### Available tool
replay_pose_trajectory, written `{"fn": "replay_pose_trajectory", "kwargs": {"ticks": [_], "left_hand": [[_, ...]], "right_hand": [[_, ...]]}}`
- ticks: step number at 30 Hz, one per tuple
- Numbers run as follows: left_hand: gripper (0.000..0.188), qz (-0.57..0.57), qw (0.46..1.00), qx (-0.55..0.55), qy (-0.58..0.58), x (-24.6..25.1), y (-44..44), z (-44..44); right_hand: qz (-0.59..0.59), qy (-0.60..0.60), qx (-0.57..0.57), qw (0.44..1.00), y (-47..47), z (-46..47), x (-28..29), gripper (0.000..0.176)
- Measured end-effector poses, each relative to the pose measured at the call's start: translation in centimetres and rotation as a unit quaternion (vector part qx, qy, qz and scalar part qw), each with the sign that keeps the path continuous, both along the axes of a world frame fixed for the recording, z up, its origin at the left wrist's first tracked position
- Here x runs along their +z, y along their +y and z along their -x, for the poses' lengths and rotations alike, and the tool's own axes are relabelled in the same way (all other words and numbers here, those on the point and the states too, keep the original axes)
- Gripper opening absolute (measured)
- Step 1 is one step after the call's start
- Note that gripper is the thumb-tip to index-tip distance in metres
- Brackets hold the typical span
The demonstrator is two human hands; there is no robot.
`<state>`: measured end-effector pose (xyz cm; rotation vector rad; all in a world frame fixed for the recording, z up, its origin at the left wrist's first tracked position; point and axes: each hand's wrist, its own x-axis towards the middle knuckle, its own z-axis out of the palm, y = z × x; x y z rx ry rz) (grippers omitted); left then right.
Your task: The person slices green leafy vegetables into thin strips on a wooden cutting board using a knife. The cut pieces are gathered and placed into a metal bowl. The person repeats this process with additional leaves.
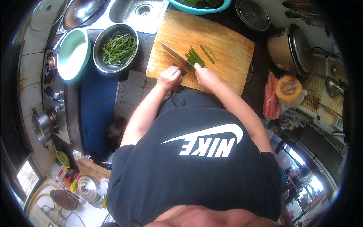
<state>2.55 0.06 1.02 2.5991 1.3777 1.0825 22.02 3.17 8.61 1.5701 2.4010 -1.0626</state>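
My right hand (206, 77) is closed round the handle end of a broad kitchen knife (176, 55), whose blade slants up and left over a wooden cutting board (227, 48). My left hand (170, 77) rests near the board's front edge, its fingertips on a dark green leafy piece (179, 69) beside the blade; the fingers partly hide it. Just beyond the blade lie cut green strips (194, 57), side by side. A few thinner strips (207, 54) lie apart, further right on the board.
Left of the board are a metal bowl of green strips (119, 48), a pale green bowl (73, 54) and a gas stove (61, 113). Behind are a steel sink (127, 14) and a turquoise basin (204, 10) with leaves. At right stand a lidded pot (279, 51) and bagged red sausages (271, 96).
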Motion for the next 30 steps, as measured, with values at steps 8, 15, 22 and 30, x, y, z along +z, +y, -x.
{"fn": "replay_pose_trajectory", "kwargs": {"ticks": [8, 15, 22, 30], "left_hand": [[0.017, 0.005, 1.0, -0.006, 0.016, -0.5, -0.4, 0.2], [0.018, 0.019, 1.0, -0.01, 0.013, -0.3, -0.5, 0.2], [0.018, 0.01, 1.0, -0.005, 0.011, 0.0, -0.5, 0.1], [0.017, -0.002, 1.0, -0.002, 0.017, -0.5, -0.7, 0.2]], "right_hand": [[-0.003, -0.007, 0.035, 0.999, -1.1, 0.4, 0.6, 0.017], [0.013, 0.001, 0.023, 1.0, -0.2, 2.9, 0.8, 0.016], [-0.007, 0.035, -0.024, 0.999, 0.0, 1.2, -0.4, 0.015], [-0.007, 0.008, 0.032, 0.999, -1.1, 1.2, 1.1, 0.015]]}}
